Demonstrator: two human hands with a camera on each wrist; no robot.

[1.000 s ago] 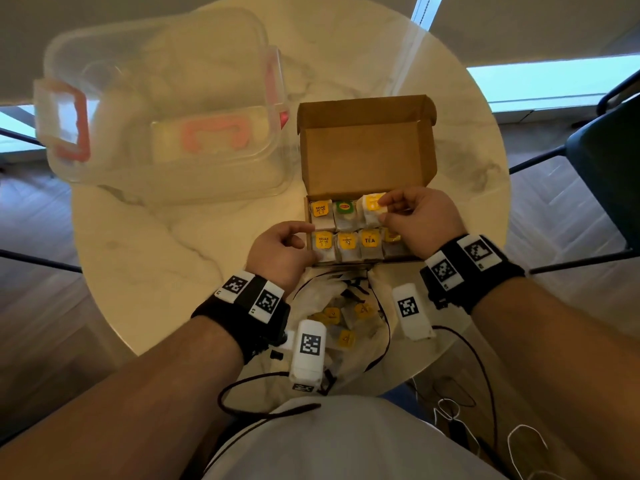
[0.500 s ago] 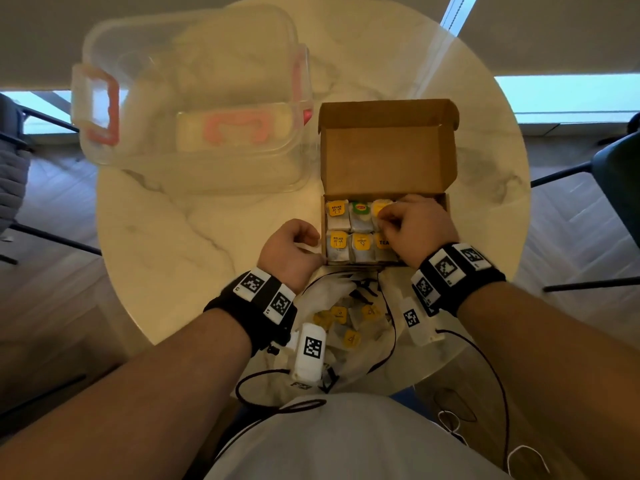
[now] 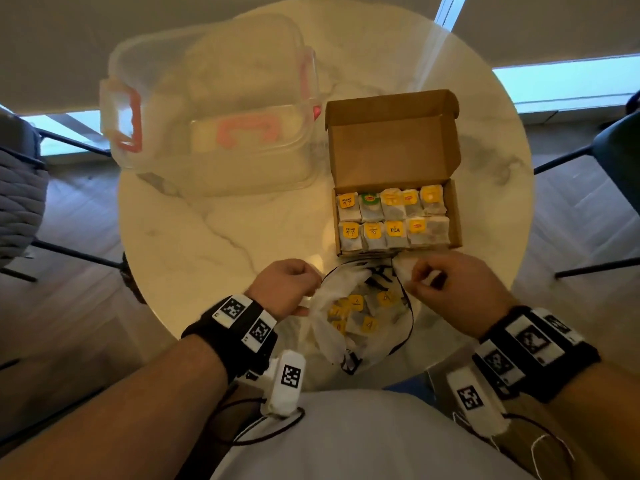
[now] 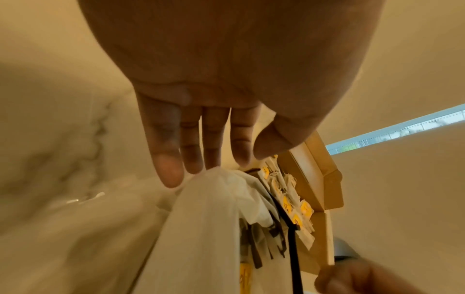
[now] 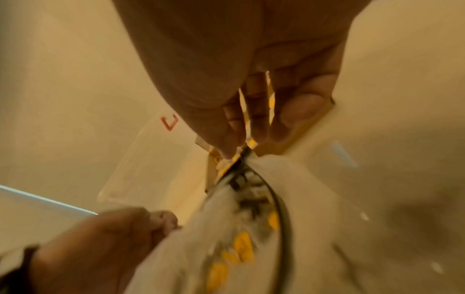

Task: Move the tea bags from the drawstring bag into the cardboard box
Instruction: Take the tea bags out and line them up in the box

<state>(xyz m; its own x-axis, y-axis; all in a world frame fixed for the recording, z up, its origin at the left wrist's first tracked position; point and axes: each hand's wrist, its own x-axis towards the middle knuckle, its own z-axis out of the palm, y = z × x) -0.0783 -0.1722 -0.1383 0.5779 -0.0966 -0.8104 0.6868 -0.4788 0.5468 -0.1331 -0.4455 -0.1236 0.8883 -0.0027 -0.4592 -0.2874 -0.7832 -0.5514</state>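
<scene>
The open cardboard box [image 3: 455,216] stands on the marble table, with two rows of tea bags [image 3: 394,231] filling its tray. Just in front of it lies the white drawstring bag [image 3: 325,329], its mouth spread wide, with several yellow-tagged tea bags [image 3: 364,315] inside. My left hand [image 3: 313,289] pinches the bag's left rim. My right hand [image 3: 419,282] pinches the right rim, by the black cord. In the left wrist view the fingertips [image 4: 214,161] meet the bag's fabric [image 4: 206,218]. In the right wrist view my right hand [image 5: 236,151] grips the rim where the cord [image 5: 281,208] runs.
A clear plastic container [image 3: 214,126] with pink latches stands at the back left, beside the box. The round table [image 3: 225,237] ends close to my body. Dark chairs stand at the right [image 3: 616,150] and the left [image 3: 20,195].
My right hand has come off the tea bags in the box and back to the bag's right rim. My left hand dropped from the box's corner to the left rim. The bag's mouth is wider.
</scene>
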